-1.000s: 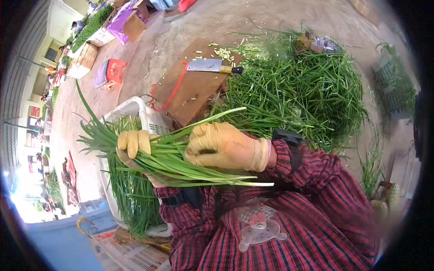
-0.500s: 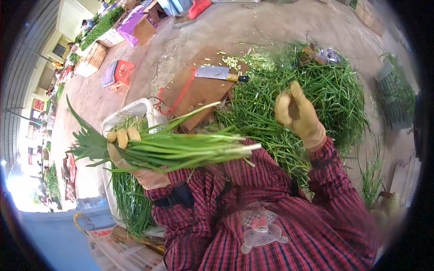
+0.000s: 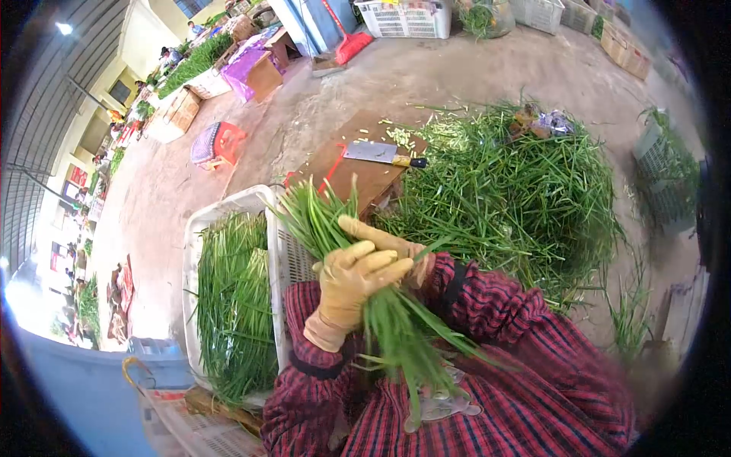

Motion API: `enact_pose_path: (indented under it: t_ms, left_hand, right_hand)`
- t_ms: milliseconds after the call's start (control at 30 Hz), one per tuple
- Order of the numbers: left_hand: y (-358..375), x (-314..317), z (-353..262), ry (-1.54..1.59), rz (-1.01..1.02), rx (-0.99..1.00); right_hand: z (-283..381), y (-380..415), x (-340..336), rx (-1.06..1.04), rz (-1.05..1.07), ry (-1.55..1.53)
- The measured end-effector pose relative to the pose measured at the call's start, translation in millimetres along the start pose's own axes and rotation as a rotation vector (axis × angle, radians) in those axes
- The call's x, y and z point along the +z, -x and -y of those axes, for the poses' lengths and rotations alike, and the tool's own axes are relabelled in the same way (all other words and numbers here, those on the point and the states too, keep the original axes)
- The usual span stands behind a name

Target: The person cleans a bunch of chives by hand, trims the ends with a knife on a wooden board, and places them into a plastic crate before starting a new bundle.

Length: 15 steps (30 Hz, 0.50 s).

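Note:
In front of my chest, a bunch of long green leafy stalks (image 3: 407,335) runs between my two gloved hands. My left hand (image 3: 352,286), in a pale yellow glove, closes on the bunch from the near side. My right hand (image 3: 392,242) lies behind it, partly hidden, its fingers also against the bunch. Below left, a white basket (image 3: 192,289) holds more bundled stalks (image 3: 237,297). A cleaver (image 3: 373,152) with a wooden handle rests on a brown board (image 3: 339,164), beside small cut pieces (image 3: 401,138).
A large heap of loose green leaves (image 3: 506,183) covers the floor at right. Farther off are a red stool (image 3: 223,145), a red broom (image 3: 352,46), white crates (image 3: 403,21) and cardboard boxes (image 3: 173,116). A blue container (image 3: 84,396) stands at lower left.
My right hand has come from above the heap to the bunch beside my left hand. The bunch has turned from level to slanting, and my left hand has moved right.

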State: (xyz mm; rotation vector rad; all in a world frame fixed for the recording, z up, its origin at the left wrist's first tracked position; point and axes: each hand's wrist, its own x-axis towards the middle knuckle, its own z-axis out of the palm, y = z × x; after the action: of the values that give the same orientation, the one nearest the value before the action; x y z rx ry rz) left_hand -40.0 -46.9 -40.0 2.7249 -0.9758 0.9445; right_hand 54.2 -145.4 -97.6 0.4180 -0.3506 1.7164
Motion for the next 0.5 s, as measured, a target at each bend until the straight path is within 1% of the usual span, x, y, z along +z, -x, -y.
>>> enact_pose_path:
  t_ms: [33,67,100,133,167,200,233,267,300,333,367,400,467,500]
  left_hand:
    - [-5.4,-21.5,-17.9,-0.043,0.093,-0.06]
    - [-7.0,-37.2,-28.2,-0.043,0.089,-0.066]
    - [-8.0,-49.4,-36.0,-0.024,0.165,-0.114]
    - [-7.3,-59.8,-42.7,-0.004,0.241,-0.16]
    - [-0.6,-72.8,-44.1,0.106,0.274,-0.173]
    - [13.1,-80.1,-43.0,0.108,0.27,-0.175]
    - [28.3,-87.3,-41.0,0.305,0.174,-0.358]
    - [40.8,-93.1,-36.1,0.501,0.071,-0.542]
    - [58.0,-92.0,-23.6,0.63,-0.048,-0.75]
    - [59.2,-94.9,-16.5,0.754,-0.177,-0.958]
    - [53.0,-94.2,-16.1,1.109,-0.56,-1.162]
    - [44.8,-90.7,-9.4,1.097,-0.583,-1.173]
    - [36.3,-85.2,3.0,1.502,-0.84,-1.112]
    - [33.0,-85.6,4.2,1.489,-0.866,-1.119]
  right_hand:
    - [-16.6,-7.4,53.2,-0.186,-0.46,0.417]
    - [-35.8,-14.7,105.4,-0.371,-0.92,0.837]
    - [-16.1,-9.5,45.5,-0.347,-0.7,0.81]
    - [-15.8,-4.4,45.6,-0.421,-0.66,0.894]
    - [-17.5,-2.6,54.1,-0.443,-0.704,0.906]
    - [-19.0,-2.5,62.3,-0.465,-0.748,0.918]
    - [-17.3,-2.1,60.1,-0.476,-0.809,0.916]
    - [-18.0,-1.7,60.7,-0.465,-0.812,0.92]
    - [-20.8,-2.8,64.3,-0.45,-0.892,1.067]
    - [-24.8,-6.6,70.3,-0.427,-0.965,1.217]
    - [-32.1,-12.3,79.2,-0.388,-0.989,1.271]
    - [-39.9,-18.2,81.8,-0.362,-0.98,1.275]
    - [-56.7,-27.7,79.2,-0.282,-0.84,1.273]
    - [-62.1,-31.4,71.0,-0.265,-0.743,1.313]
